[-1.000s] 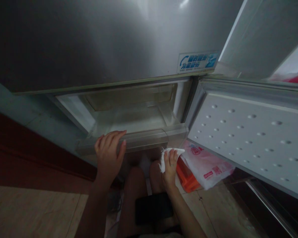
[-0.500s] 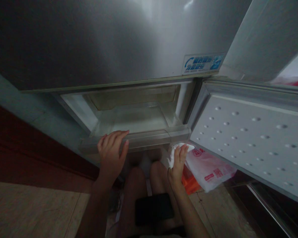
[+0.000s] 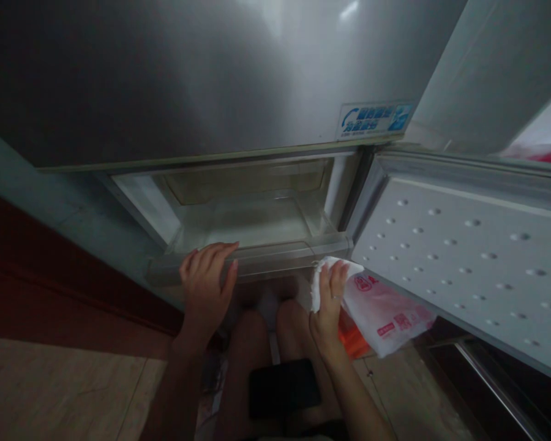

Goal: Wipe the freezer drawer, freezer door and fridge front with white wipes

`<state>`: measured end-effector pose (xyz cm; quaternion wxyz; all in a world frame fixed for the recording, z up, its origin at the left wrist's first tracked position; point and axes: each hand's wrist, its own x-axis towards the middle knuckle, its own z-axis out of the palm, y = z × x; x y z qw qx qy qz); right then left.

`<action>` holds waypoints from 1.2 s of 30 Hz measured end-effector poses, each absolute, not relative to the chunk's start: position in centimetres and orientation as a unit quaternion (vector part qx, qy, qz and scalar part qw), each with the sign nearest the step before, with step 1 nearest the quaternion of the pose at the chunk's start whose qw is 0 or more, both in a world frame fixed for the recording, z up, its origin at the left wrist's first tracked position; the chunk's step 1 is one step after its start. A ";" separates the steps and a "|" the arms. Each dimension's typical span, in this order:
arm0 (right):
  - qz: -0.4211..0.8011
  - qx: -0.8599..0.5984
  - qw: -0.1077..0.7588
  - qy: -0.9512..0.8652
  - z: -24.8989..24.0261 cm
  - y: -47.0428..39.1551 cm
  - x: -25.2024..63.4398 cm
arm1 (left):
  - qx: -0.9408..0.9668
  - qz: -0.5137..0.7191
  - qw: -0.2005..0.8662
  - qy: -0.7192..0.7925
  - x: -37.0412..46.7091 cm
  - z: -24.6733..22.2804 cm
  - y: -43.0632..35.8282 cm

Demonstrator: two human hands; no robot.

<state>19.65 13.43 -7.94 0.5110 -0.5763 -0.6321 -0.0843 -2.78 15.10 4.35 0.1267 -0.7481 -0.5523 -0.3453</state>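
A clear plastic freezer drawer (image 3: pixel 280 257) is pulled partway out of the lower compartment of a refrigerator. My left hand (image 3: pixel 207 278) is at the left part of its front, fingers bent over the top rim and thumb on the near side. To the right, my right hand (image 3: pixel 329 300) presses a crumpled white cloth (image 3: pixel 318 285) near the drawer's right front corner. Fingers lie over the cloth, and part of it sticks out on both sides; whether it is cloth or paper is hard to tell.
The freezer door (image 3: pixel 459 263) stands open on the right. A white plastic bag with red print (image 3: pixel 388 318) and an orange bag (image 3: pixel 354 337) are beneath it. A black phone-like slab (image 3: pixel 283 389) lies over my lap. Brown wood panel (image 3: pixel 73 282) borders the left.
My right hand has shifted slightly with the white cloth, which now shows more spread out around the fingers. My left hand and the drawer stay in place.
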 end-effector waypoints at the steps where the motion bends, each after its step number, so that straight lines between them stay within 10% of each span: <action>1: -0.087 -0.571 0.501 -0.645 -7.8 13.4 19.6 | -0.748 -0.345 0.129 -0.552 -2.8 4.4 15.1; 36: 0.028 -0.575 0.530 -0.623 -11.6 12.4 19.3 | -0.750 -0.349 0.144 -0.544 -2.8 4.0 15.3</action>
